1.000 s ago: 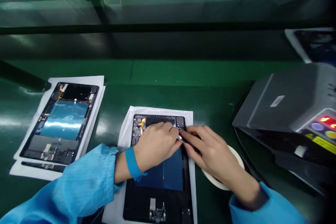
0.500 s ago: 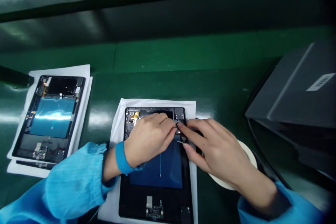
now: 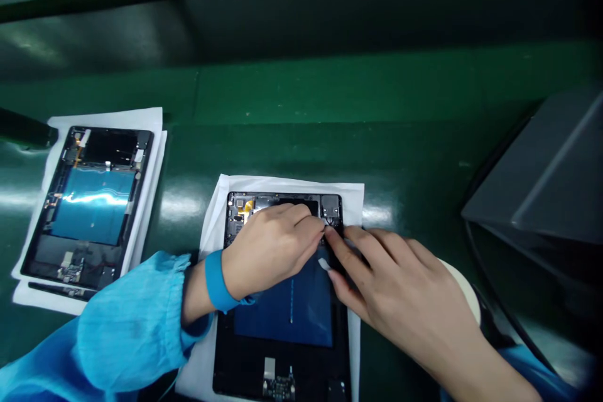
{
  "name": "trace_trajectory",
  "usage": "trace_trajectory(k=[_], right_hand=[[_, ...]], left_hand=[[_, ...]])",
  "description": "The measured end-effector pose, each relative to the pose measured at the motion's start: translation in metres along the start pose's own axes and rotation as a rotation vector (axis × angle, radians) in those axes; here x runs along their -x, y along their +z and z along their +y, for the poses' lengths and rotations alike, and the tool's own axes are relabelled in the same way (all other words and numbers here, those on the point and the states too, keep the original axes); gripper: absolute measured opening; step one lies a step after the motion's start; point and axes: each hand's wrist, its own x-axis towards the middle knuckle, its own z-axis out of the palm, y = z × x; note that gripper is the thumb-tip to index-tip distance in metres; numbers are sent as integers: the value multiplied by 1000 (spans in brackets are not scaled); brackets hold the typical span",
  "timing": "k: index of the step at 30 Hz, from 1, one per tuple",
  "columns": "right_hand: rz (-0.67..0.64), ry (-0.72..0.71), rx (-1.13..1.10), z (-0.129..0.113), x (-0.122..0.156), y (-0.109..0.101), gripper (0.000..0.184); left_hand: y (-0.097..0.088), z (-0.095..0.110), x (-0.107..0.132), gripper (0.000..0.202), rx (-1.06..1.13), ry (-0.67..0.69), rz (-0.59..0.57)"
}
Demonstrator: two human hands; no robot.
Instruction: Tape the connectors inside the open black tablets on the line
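Note:
An opened tablet (image 3: 277, 358) with bare inner parts and a large blue battery (image 3: 306, 308) lies in front of me. Over its upper right part, my left hand (image 3: 277, 251) is closed in a pinch; whatever sits between its fingertips is too small to make out. My right hand (image 3: 400, 282) comes in from the right with fingers apart, its index fingertip against the same spot beside the left fingertips. At the tip of my right thumb is a small pale strip (image 3: 323, 264), apparently clinging there. A black corner module (image 3: 331, 206) lies just beyond the fingertips.
White sheeting (image 3: 211, 220) lies under the tablet on the green table (image 3: 282, 144). A second opened tablet (image 3: 89, 201) rests on white sheets at left. A cream round object (image 3: 464, 289) is partly behind my right hand. A dark grey box (image 3: 556, 169) and a cable stand at right.
The view has shifted slightly. My right hand has shifted a little right, and the pale strip at its thumb has turned its broad side up. My left hand keeps its pinch.

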Motion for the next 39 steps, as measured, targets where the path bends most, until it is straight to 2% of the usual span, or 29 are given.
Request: trace_trajectory(k=[5,10,15,18,21,27,39], right_hand=[[15,-16,-32,1,0,0,36],[-12,-27,47,-4,-2,-4,38],[105,85,-42,-9,-3,-7,29],[182,182,35,-11,-7,-5,25],[190,214,114,-13,-13,0,22],[200,201,143,-12,-18,8,17],[206,170,194,-11,-22,7,11]], left_hand=[[0,0,-2,26,13,-4,17],[2,-2,-2,25,5,-7,27],[4,-5,-1,21,13,-4,24],[4,-6,-1,20,4,4,26],[5,-7,-1,19,8,7,30],[8,-8,0,20,10,19,49],[10,-8,0,20,15,14,57]])
